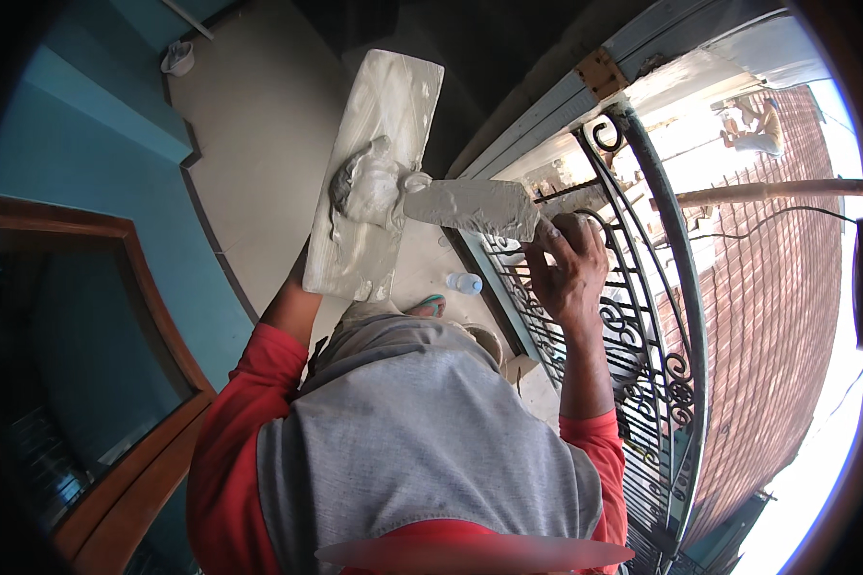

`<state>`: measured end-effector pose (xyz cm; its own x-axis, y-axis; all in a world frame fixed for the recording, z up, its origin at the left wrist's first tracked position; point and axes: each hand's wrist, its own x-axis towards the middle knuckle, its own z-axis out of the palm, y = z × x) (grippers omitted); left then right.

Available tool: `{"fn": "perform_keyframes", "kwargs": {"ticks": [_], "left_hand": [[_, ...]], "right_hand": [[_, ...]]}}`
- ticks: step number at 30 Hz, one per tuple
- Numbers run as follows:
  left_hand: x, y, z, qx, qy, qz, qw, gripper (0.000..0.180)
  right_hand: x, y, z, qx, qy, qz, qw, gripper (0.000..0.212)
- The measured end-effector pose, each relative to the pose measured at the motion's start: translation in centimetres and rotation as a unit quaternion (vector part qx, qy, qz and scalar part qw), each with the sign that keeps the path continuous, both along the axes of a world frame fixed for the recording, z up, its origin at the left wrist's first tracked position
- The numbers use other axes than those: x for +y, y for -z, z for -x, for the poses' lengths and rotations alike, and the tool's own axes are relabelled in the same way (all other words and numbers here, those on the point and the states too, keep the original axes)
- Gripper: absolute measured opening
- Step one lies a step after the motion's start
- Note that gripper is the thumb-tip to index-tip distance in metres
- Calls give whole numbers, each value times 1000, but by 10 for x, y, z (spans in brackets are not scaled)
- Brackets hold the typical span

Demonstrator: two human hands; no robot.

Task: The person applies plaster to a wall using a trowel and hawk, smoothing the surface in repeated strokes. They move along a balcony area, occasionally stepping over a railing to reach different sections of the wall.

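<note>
Some mortar [366, 190], likely heavy and slippery, is sitting on the board [400, 101].
Right hand [572, 266] is gripping the trowel [475, 206] by its handle, probably the surest hold; left hand is hiding, its grip unclear.

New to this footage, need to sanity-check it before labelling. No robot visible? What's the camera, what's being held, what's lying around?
Right, no robot: just a person's bare hands. The one picture comes from a wide fisheye camera on the person's head, looking down, so straight edges bend toward the rim. The right hand grips a trowel coated with grey paste. The left hand is hidden behind the board, so it seems to support it; more paste is heaped on the board. Below, a bottle lies on the floor. A metal railing stands on the right.
</note>
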<state>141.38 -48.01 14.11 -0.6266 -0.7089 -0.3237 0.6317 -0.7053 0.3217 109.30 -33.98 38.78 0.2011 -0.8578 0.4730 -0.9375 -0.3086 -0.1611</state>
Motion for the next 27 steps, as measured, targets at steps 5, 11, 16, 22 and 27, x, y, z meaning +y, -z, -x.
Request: {"fn": "perform_keyframes", "kwargs": {"ticks": [5,11,16,22,27], "left_hand": [[5,0,-3,-3,12,7,1000,61],[10,1,-4,-8,28,22,999,61],[17,4,-4,-42,33,48,997,60],[30,9,-23,-145,-22,112,983,60],[37,11,-38,-235,-74,164,955,59]], "right_hand": [[-5,1,7,28,32,36,998,40],[-8,16,9,12,75,96,993,42],[-5,8,24,-40,124,141,981,46],[11,-62,83,-57,178,201,962,43],[10,-119,162,-6,266,177,948,25]]}}
